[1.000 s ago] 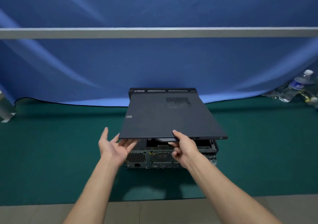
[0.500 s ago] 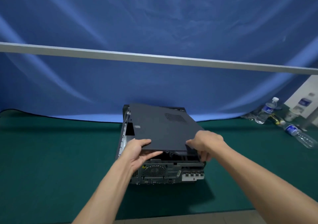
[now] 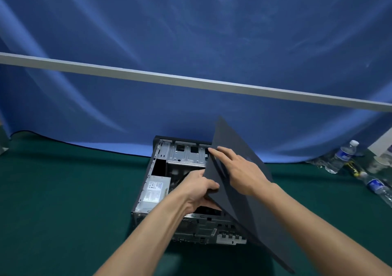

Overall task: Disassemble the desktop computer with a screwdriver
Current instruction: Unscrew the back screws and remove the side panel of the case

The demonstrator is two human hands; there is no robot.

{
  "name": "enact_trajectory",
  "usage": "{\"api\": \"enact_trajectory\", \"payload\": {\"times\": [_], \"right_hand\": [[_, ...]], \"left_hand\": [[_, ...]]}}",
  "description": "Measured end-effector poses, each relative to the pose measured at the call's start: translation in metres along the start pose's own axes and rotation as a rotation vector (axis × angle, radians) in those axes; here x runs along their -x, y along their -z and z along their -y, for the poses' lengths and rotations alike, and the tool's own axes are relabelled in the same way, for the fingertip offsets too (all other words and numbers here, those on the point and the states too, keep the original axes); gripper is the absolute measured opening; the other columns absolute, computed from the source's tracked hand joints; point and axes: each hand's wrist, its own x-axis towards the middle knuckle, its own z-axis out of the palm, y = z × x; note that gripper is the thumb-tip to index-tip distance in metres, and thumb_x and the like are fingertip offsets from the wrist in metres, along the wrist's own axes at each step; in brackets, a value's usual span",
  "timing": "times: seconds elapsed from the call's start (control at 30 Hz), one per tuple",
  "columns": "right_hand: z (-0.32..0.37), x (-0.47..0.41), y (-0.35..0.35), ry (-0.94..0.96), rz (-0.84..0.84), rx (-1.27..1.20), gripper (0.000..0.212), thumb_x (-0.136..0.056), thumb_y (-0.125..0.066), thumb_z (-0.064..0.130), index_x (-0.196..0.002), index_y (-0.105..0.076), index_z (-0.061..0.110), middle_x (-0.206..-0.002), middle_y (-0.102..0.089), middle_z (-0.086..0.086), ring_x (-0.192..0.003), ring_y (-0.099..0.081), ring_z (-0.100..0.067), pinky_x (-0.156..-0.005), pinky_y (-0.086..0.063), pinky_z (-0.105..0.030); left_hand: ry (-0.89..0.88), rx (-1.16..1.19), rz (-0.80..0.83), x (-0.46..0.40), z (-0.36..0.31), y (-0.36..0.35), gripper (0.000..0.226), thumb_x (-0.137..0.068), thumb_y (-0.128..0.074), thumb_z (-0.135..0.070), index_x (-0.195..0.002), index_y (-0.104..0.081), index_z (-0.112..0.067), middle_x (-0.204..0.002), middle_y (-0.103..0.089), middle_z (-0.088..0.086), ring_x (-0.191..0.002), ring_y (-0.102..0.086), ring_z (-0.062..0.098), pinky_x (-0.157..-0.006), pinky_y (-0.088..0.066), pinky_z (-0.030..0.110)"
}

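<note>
black desktop computer case [image 3: 146, 193] lying on its side on the dark green felt table top [image 3: 63, 190], open face upward, rear ports toward the camera. inside: grey metal power supply box with a white label [image 3: 154, 192] at the left, silver drive cage [image 3: 186, 153] at the far end. flat dark grey side panel [image 3: 244, 193] lifted off and tilted steeply, left edge raised, standing over the right half of the case. left hand [image 3: 198, 187] gripping the panel's left edge, thumb on top, fingers curled underneath. right hand [image 3: 237, 169] lying flat on the panel's outer face, fingers straight and spread, pressing rather than clasping. blue cloth backdrop [image 3: 191, 42] behind, crossed by a grey metal bar [image 3: 191, 81]. clear plastic water bottles [image 3: 341, 156] lying at the far right of the table, well apart from the case.
</note>
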Motion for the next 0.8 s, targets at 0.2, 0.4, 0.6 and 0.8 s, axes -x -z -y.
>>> {"api": "enact_trajectory", "payload": {"times": [0.2, 0.4, 0.6, 0.8], "right_hand": [[-0.076, -0.004, -0.011, -0.141, -0.075, -0.563, 0.057, -0.083, -0.035, -0.002, -0.109, -0.059, 0.042, -0.138, -0.035, 0.015, -0.113, -0.047, -0.007, -0.082, -0.039, -0.026], [-0.141, -0.011, -0.039, -0.186, -0.028, -0.663, 0.019, -0.094, -0.044, 0.043, -0.081, -0.056, 0.037, -0.123, -0.044, 0.027, -0.1, -0.051, -0.004, -0.081, -0.041, -0.032], [-0.184, -0.025, -0.06, -0.125, 0.052, -0.607, 0.009, -0.089, -0.048, 0.041, -0.089, -0.053, 0.034, -0.112, -0.043, 0.019, -0.092, -0.053, -0.014, -0.077, -0.041, -0.032], [-0.191, -0.032, -0.068, -0.157, 0.066, -0.705, 0.027, -0.082, -0.05, 0.032, -0.061, -0.048, 0.016, -0.089, -0.044, 0.007, -0.075, -0.051, -0.019, -0.069, -0.042, -0.033]], "left_hand": [[0.023, -0.109, 0.005, -0.064, 0.016, -0.061, 0.023, -0.09, -0.045, 0.007, -0.095, -0.061, -0.009, -0.085, -0.066, 0.01, -0.074, -0.066, 0.023, -0.062, -0.059, 0.045], [0.094, -0.067, -0.031, -0.124, 0.029, -0.117, 0.02, -0.089, -0.046, 0.008, -0.091, -0.059, -0.007, -0.081, -0.066, 0.011, -0.073, -0.067, 0.023, -0.058, -0.059, 0.042], [0.142, -0.103, -0.024, -0.155, 0.042, -0.137, 0.019, -0.088, -0.047, 0.005, -0.094, -0.061, -0.007, -0.085, -0.067, 0.011, -0.075, -0.068, 0.022, -0.059, -0.058, 0.038], [0.262, -0.099, 0.068, -0.165, 0.04, -0.13, 0.015, -0.09, -0.05, -0.001, -0.094, -0.062, -0.009, -0.098, -0.065, 0.013, -0.089, -0.064, 0.026, -0.073, -0.056, 0.041]]}}
